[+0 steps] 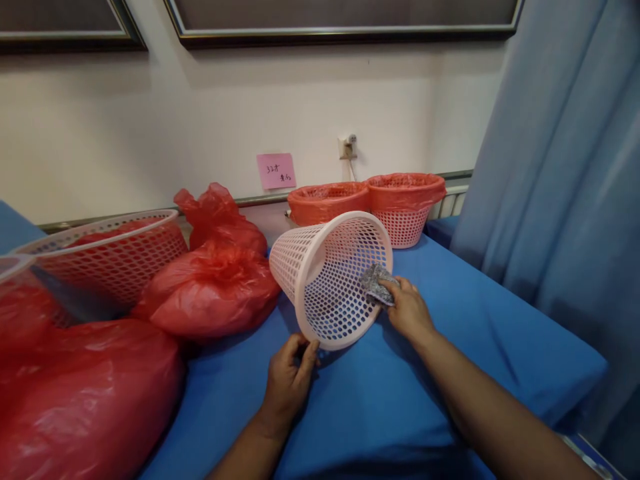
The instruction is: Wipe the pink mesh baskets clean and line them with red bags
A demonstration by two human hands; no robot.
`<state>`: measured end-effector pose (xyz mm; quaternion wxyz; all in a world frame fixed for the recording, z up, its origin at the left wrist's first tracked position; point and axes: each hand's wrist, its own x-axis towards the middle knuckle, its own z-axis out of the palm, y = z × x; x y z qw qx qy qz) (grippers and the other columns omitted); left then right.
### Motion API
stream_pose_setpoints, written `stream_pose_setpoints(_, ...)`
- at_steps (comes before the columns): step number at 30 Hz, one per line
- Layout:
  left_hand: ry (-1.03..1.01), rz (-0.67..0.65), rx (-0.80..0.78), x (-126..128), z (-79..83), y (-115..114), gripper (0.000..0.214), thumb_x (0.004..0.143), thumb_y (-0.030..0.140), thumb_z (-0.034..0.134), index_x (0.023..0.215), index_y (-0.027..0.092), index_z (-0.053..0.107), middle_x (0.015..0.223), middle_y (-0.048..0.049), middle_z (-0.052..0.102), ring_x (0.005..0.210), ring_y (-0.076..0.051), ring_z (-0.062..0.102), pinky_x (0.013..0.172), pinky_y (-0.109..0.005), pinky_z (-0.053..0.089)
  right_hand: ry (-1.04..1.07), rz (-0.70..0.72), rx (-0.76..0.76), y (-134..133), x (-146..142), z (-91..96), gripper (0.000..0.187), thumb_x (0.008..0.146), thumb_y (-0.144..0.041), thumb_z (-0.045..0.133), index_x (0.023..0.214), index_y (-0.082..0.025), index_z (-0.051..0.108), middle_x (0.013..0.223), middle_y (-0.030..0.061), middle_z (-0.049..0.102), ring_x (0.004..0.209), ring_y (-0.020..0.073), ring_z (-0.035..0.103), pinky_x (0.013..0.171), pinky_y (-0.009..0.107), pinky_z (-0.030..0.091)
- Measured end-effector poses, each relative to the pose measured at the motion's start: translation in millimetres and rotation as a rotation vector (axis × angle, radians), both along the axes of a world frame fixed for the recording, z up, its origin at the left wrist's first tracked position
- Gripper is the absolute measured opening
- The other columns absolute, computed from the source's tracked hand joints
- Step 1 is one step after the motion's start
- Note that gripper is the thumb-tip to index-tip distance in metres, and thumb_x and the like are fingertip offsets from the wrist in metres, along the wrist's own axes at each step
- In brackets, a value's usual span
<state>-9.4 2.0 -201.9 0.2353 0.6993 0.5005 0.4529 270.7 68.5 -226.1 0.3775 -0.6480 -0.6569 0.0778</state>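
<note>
Seen from the head camera, a pale pink basket (330,280) lies on its side on the blue sheet (450,373). Its open mouth is turned toward the person. It is plastic and full of little holes, wide at the rim and smaller at the bottom. The left hand (290,377) pinches the low edge of the rim. The right hand (409,310) is closed on a grey cloth (376,281), pressed to the rim's right side. Puffy red bags (210,287) sit just left of the basket.

A cream wall (125,133) with dark-framed panels (345,17) meets a blue curtain (560,167).
</note>
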Motion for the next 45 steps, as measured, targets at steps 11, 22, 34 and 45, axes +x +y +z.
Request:
stream_pose_setpoints(11,0.154,-0.115,-0.159,4.4,-9.7,7.6,0.036,0.094,0.048,0.057,0.08,0.018,0.072,0.069,-0.0048,0.074,0.063,-0.02,0.069,0.061,-0.027,0.054,0.455,0.703,-0.088,-17.6,-44.4,-6.7,0.058,0.072,-0.003,0.066,0.124,-0.027,0.071,0.122,0.0032,0.07,0.111,0.0204,0.067,0.102,0.039,0.053)
stream_pose_setpoints(22,0.104,-0.073,-0.105,5.0,-8.1,7.1,0.032,0.093,0.048,0.059,0.087,0.018,0.07,0.074,-0.0036,0.074,0.064,-0.018,0.068,0.063,-0.027,0.054,0.06,0.401,-0.077,-12.5,-19.2,-1.7,0.062,0.073,0.003,0.06,0.125,-0.028,0.072,0.125,0.0077,0.067,0.116,0.0239,0.063,0.106,0.041,0.05)
stream_pose_setpoints(34,0.1,-0.071,-0.102,2.2,-3.4,3.2,0.034,0.095,0.047,0.056,0.081,0.018,0.068,0.064,-0.0019,0.069,0.056,-0.017,0.065,0.058,-0.026,0.052,0.058,0.119,0.071,-4.0,-9.0,0.3,0.061,0.077,0.003,0.057,0.127,-0.029,0.072,0.138,0.0104,0.06,0.122,0.0296,0.057,0.11,0.05,0.046)
stream_pose_setpoints(45,0.164,-0.095,-0.164,5.9,-3.7,6.4,0.045,0.099,0.05,0.046,0.073,0.018,0.064,0.061,-0.004,0.068,0.056,-0.018,0.066,0.057,-0.026,0.05,0.42,0.901,-0.177,-25.4,-44.2,-0.1,0.057,0.075,-0.01,0.074,0.129,-0.028,0.069,0.124,0.0036,0.067,0.115,0.0201,0.064,0.105,0.037,0.051)
